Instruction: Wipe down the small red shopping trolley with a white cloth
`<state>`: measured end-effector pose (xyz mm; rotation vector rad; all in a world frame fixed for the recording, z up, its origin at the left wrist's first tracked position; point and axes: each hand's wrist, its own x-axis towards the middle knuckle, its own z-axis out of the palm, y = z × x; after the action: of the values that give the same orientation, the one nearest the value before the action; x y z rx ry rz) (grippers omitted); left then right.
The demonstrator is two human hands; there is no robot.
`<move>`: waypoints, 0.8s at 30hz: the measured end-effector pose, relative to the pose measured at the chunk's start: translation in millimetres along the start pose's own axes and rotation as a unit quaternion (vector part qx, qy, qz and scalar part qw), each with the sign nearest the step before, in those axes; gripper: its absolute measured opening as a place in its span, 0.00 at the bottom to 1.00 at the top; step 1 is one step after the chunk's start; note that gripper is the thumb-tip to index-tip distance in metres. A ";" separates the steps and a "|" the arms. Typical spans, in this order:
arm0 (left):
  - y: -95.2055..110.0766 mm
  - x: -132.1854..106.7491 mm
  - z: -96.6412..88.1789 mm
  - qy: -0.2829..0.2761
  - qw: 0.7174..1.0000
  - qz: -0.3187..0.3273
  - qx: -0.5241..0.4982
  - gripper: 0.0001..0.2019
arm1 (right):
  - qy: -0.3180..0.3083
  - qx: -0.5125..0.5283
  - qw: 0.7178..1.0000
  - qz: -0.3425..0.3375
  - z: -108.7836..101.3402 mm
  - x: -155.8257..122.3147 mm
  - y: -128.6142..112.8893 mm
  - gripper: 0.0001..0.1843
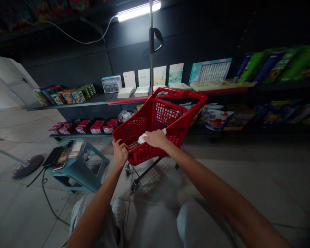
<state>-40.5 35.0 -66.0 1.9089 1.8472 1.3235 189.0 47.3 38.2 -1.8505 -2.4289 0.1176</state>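
A small red plastic shopping cart (167,113) on wheels stands on the tiled floor in front of me, tilted toward me. My left hand (120,153) is closed around the near corner of the cart's rim. My right hand (156,137) presses a white cloth (142,138) against the inside of the basket near the rim, fingers closed on it. Both my forearms reach forward from the bottom of the view, above my knees.
A teal plastic stool (80,165) with a phone and papers stands at left, a cable (48,196) trailing on the floor. A fan base (27,167) lies further left. Dark shelves (93,100) with boxes and books run behind the cart. A metal pole (151,48) rises behind it.
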 end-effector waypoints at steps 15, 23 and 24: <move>3.6 3.1 -9.0 -0.045 0.999 -0.008 0.010 0.16 | 0.267 0.124 0.941 -0.166 53.1 -27.6 -2.7 0.20; 13.9 5.0 -17.7 -0.093 0.992 0.009 0.084 0.19 | 0.468 0.256 0.845 0.027 41.7 -34.7 92.8 0.30; 18.1 3.3 -19.7 -0.093 0.990 0.002 0.106 0.19 | 0.486 0.270 0.829 0.062 45.4 -33.4 101.1 0.29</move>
<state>-41.4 25.3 -40.8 2.0578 1.9549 0.9447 289.5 41.5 -19.1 -1.3023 -1.3776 -0.1062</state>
